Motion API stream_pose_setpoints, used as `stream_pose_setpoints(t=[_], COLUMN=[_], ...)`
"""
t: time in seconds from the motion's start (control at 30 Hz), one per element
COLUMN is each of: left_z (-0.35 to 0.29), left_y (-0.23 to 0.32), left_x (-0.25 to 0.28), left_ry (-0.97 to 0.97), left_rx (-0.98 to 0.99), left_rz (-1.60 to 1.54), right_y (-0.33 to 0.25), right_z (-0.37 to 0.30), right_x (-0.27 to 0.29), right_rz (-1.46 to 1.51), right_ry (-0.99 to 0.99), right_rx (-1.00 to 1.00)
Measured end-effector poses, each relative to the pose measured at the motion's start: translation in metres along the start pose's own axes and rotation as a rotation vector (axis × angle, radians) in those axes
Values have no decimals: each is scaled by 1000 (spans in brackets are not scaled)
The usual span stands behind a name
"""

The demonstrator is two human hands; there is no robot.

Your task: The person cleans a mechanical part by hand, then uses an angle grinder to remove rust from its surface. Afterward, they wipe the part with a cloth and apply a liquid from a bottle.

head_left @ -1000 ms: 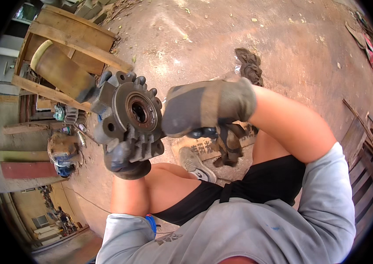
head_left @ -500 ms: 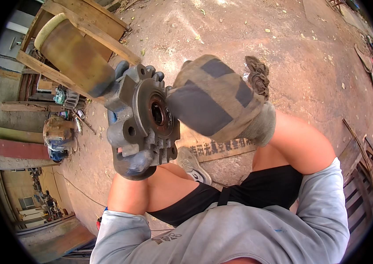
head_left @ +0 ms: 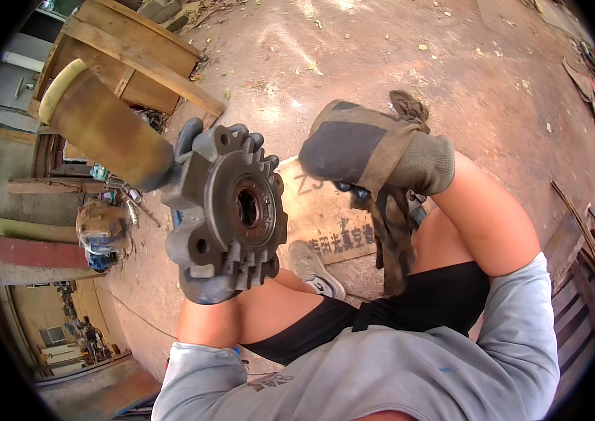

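Observation:
A grey cast-metal cover, with teeth-like lugs around its rim and a round bore in its centre, is held upright in front of me. My left hand, in a dark-stained glove, is closed on it from behind; finger ends show over its top and lower edges, the palm is hidden. My right hand wears a brown glove with dark patches and is closed, apart from the cover. From its fist a dark crumpled rag hangs down. Beside the cover's upper left is a yellowish-brown cylinder-shaped thing with a pale rim.
A flat board with dark printing lies on the ground near my shoe. Wooden framing stands at the upper left. A round machine-like object is at the left. Dark slats lie at the right.
My right hand has moved right, away from the cover, and turned, so the rag now hangs below it. The cover has come slightly lower and nearer my body.

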State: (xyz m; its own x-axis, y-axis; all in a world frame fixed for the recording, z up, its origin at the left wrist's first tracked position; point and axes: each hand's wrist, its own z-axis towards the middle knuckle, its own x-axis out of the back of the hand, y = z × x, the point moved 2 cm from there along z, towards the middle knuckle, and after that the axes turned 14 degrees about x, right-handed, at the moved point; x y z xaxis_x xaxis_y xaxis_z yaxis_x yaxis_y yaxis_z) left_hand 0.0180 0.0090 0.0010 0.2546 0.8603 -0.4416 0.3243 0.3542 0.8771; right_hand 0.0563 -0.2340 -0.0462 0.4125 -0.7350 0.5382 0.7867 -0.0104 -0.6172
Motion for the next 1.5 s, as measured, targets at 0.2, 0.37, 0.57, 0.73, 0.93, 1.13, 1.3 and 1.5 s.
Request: stream_pose_setpoints(t=[0.2,0.37,0.57,0.73,0.93,1.13,1.3,1.5], left_z=[-1,-1,-12,-16,-19,-27,-17,-20], left_y=[12,13,23,30,33,32,37,48], left_x=[2,9,14,15,24,39,53,45], left_ry=[-55,95,11,-41,-97,-223,-391,-502], left_rx=[-104,-143,-134,-168,-225,-296,-366,-381], left_rz=[13,13,-18,-50,-91,-163,-138,-103], right_y=[7,11,57,79,77,59,65,62], right_z=[1,-4,-38,-54,-47,-35,-50,-36], right_x=[-5,-18,-14,-12,-17,-7,-3,-5], right_rz=[-199,-365,-528,-721,-694,-683,-656,-664], right_ry=[-386,-884,-913,-919,-869,-982,-763,-1125], right_rx=[-375,-583,-419,-131,-139,-194,-364,-361])
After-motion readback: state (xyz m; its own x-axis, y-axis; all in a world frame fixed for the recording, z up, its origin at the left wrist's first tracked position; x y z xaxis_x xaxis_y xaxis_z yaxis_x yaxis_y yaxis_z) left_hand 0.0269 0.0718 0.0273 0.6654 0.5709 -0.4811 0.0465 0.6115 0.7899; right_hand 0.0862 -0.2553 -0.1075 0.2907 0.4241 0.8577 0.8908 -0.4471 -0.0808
